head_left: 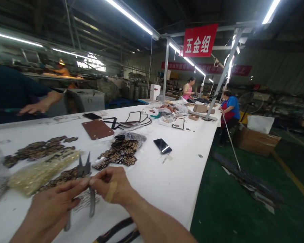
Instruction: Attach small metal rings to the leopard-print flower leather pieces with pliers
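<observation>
My left hand (pixel 49 206) and my right hand (pixel 114 185) meet at their fingertips, pinched closed; whatever small thing is between them is hidden. A yellowish plaster strip sits by my right thumb. Grey metal pliers (pixel 83 168) point away with jaws apart, their handles passing behind my fingers; whether my left hand holds them or they lie on the table, I cannot tell. Leopard-print patches (pixel 121 153) are piled just beyond, partly on a clear bag. Small silvery pieces (pixel 86 199) lie beneath my hands. Black tool handles (pixel 119 230) show at the bottom edge.
On the white table (pixel 167 182) are a bag of gold-coloured pieces (pixel 45 170), more patches (pixel 40 148), a brown panel (pixel 97 129), black-edged frames (pixel 135 121) and a phone (pixel 162 145). A co-worker's hand (pixel 42 105) is at left; two people stand farther along. Another phone (pixel 91 116) lies behind.
</observation>
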The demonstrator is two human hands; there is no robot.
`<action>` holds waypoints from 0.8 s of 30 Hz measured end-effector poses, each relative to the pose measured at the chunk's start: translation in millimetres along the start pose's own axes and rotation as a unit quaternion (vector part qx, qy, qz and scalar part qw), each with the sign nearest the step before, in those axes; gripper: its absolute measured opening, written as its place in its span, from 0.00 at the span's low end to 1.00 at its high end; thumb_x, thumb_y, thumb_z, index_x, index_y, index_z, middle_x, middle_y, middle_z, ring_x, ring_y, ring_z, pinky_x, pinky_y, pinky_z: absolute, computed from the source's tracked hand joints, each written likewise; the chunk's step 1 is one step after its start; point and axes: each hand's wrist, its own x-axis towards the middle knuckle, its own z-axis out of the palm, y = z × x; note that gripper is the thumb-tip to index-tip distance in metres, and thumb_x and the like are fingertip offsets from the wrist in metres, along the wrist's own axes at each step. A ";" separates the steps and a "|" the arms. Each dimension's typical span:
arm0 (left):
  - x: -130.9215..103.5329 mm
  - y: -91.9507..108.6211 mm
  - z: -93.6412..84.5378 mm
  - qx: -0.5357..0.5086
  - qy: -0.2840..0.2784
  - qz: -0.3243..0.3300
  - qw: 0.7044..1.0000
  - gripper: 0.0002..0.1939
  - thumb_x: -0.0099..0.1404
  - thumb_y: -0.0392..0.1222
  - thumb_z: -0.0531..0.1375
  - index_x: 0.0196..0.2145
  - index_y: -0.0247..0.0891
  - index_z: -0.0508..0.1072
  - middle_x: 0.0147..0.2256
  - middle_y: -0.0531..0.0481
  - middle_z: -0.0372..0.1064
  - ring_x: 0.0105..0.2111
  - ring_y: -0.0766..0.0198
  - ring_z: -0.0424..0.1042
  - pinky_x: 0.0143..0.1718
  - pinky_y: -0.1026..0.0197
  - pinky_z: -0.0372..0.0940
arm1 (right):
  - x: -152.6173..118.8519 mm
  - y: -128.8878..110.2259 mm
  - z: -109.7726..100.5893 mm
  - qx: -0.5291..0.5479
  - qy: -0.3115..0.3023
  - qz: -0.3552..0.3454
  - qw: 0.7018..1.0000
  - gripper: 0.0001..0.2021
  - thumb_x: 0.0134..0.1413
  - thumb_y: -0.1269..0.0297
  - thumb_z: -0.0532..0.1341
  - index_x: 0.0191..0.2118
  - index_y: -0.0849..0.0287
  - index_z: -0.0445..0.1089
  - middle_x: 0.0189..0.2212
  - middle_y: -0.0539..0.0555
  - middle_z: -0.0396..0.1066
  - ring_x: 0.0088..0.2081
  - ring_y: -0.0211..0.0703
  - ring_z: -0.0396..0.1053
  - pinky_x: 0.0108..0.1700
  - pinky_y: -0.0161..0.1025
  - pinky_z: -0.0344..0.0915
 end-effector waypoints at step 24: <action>-83.6 78.2 -26.6 -0.009 -0.310 -0.040 0.950 0.19 0.53 0.53 0.69 0.28 0.33 0.73 0.31 0.45 0.73 0.31 0.60 0.71 0.35 0.59 0.66 | -24.6 -42.8 -3.8 0.509 0.022 0.243 0.825 0.24 0.65 0.46 0.51 0.26 0.59 0.69 0.27 0.58 0.75 0.33 0.49 0.76 0.37 0.48 0.73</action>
